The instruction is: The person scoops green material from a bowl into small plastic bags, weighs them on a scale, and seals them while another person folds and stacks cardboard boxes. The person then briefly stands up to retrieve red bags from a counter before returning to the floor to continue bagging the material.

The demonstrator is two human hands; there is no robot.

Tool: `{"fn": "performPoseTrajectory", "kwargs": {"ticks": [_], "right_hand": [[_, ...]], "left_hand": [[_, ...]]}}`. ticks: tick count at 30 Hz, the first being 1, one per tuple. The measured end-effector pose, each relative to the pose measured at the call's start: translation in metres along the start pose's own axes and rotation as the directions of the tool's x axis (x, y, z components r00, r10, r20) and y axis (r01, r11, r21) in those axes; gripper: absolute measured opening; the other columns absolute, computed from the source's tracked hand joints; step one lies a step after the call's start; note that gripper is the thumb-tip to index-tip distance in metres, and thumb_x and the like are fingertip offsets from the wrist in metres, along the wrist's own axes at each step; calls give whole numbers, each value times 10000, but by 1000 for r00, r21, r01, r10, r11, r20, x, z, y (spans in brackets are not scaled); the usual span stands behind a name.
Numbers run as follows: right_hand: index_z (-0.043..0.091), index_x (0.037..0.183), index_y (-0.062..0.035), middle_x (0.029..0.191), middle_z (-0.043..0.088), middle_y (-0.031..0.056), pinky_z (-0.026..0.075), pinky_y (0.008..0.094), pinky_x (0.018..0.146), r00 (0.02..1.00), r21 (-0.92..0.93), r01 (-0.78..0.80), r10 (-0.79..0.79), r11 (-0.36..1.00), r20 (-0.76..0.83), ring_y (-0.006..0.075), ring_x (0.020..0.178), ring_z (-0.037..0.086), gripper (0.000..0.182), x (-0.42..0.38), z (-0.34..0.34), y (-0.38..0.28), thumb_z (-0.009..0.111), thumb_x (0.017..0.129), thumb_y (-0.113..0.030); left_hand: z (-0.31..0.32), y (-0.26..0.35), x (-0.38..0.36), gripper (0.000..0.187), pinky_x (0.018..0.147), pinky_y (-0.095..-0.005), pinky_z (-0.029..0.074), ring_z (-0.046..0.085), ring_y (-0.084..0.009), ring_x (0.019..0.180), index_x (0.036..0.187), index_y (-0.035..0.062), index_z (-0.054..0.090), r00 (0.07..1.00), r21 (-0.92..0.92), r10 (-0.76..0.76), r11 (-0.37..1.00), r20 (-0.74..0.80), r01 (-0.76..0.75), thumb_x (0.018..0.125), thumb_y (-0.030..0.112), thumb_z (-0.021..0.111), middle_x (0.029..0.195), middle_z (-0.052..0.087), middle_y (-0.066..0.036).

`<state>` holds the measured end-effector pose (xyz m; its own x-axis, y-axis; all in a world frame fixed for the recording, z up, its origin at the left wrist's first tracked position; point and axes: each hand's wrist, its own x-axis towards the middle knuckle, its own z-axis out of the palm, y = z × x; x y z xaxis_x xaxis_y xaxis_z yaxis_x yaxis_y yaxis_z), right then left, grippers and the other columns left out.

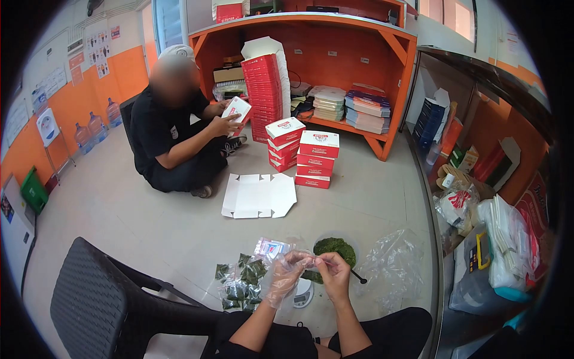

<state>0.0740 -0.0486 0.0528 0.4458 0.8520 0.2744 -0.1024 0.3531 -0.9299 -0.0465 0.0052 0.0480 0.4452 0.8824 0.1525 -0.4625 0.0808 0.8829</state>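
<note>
My left hand, in a clear plastic glove, and my bare right hand meet with pinched fingertips. Below the fingers shows what looks like a small clear plastic bag with green contents, gripped at its top; its edges are hard to make out. Just beyond is a bowl of chopped green herbs, with a black-handled utensil by its right side. A white digital scale lies under my hands. To the left, several small filled bags of greens lie on the floor beside a packet of clear bags.
A crumpled clear plastic sheet lies right of the bowl. Across from me a seated person holds a red-and-white box. Stacked boxes and a flat carton lie between us. A black chair stands left, a cluttered shelf right.
</note>
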Motion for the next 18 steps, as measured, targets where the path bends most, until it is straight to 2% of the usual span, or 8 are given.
{"fn": "performPoseTrajectory", "kwargs": {"ticks": [2,4,8,10,12,13,15,18], "right_hand": [[609,893,10,840,621,18,481,214,657,1000,19,5,-5,1000,-3,64,764,591,46,0,-1,2,626,864,-21],[606,896,11,844,624,26,481,214,648,998,-162,53,-59,985,-27,73,770,597,55,-2,-1,2,631,865,-26],[603,897,14,833,628,35,481,220,637,990,-217,129,-138,968,-24,79,768,603,65,-4,2,1,636,865,-32],[601,901,20,827,630,41,485,232,629,983,-343,185,-180,921,46,87,773,608,70,-4,-1,1,631,869,-34],[600,897,24,823,634,48,486,235,636,990,-259,140,-140,956,18,87,770,608,68,-6,1,2,631,864,-28],[599,894,27,819,637,54,486,239,643,995,-173,96,-98,980,-6,88,766,608,67,-7,2,4,631,860,-21],[598,896,30,818,638,59,487,242,651,994,-181,104,-107,978,-5,89,759,605,70,-6,-1,8,632,858,-18],[595,905,34,816,638,60,484,242,664,991,-258,131,-135,957,3,89,741,595,77,-4,-5,7,632,855,-11]], "left_hand": [[-1,0,0,122,801,-289,524,630,-156,873,943,-17,630,1000,0,-28,1000,-2,28,867,74,660,948,649,-91],[-1,4,0,141,809,-295,527,633,-159,880,946,-19,633,998,1,-56,998,-2,56,864,90,669,955,650,-91],[-4,0,1,158,773,-273,513,617,-132,839,943,-6,635,996,79,-88,993,1,88,872,131,670,927,646,-64],[-3,-2,0,150,757,-259,498,604,-115,821,939,2,630,996,97,-91,991,-12,92,881,137,662,902,639,-44],[0,-3,0,112,731,-242,459,564,-85,790,930,17,607,999,291,36,956,-12,-31,902,122,633,846,606,-5],[0,-2,0,112,731,-242,459,564,-85,790,930,17,607,999,291,38,956,-16,-31,902,122,633,846,606,-5],[1,-2,1,100,731,-236,437,540,-73,784,925,33,585,998,371,47,928,-51,-25,917,129,610,817,576,15],[2,-1,0,124,709,-237,447,545,-73,776,928,30,607,996,338,78,939,-46,-58,910,152,624,831,594,7]]}}
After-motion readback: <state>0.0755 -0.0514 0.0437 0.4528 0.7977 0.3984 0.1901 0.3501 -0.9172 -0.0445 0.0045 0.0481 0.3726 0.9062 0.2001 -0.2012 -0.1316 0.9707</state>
